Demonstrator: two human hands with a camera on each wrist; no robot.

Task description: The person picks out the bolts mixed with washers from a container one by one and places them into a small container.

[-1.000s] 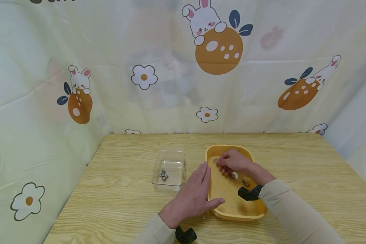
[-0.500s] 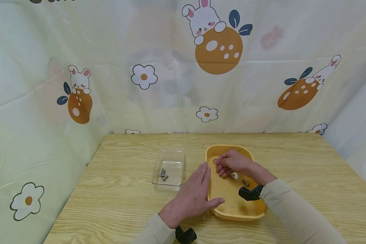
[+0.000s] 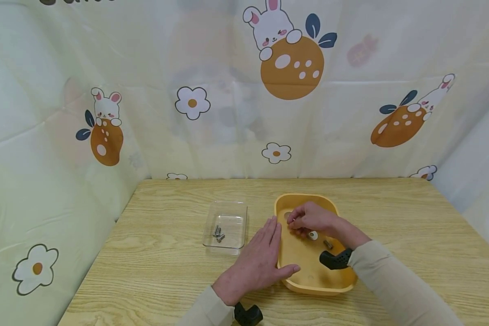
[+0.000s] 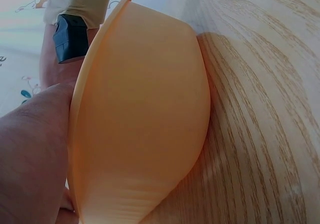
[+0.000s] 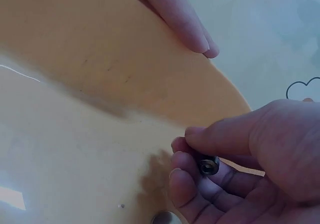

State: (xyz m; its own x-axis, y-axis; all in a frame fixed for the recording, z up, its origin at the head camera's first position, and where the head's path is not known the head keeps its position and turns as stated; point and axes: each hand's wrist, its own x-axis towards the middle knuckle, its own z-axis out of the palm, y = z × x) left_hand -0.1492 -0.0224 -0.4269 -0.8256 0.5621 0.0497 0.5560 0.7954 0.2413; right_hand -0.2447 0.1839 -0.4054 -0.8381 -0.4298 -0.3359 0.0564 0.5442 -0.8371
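Note:
My left hand (image 3: 257, 260) lies along the left rim of a yellow plastic tray (image 3: 314, 289), its fingers straight and its thumb over the rim. Inside the tray, my right hand (image 3: 311, 218) has its fingers curled, thumb against index finger. In the right wrist view a small dark metal bolt (image 5: 209, 166) sits within those curled fingers, its round socket end showing and the rest hidden. A washer-like ring (image 3: 313, 235) and another bolt (image 3: 328, 244) lie on the tray floor near this hand. Beyond the fingertips is a pale round disc (image 3: 287, 215).
A clear plastic box (image 3: 232, 222) stands left of the tray, with several silver bolts (image 3: 218, 233) at its near left corner. Both stand on a wood-grain table (image 3: 159, 253). A printed curtain (image 3: 228, 127) hangs behind the table's far edge.
My right hand's fingers have curled in and drawn slightly toward me; the shiny bit seen at the fingertips is now hidden in the head view. The left hand has stayed put.

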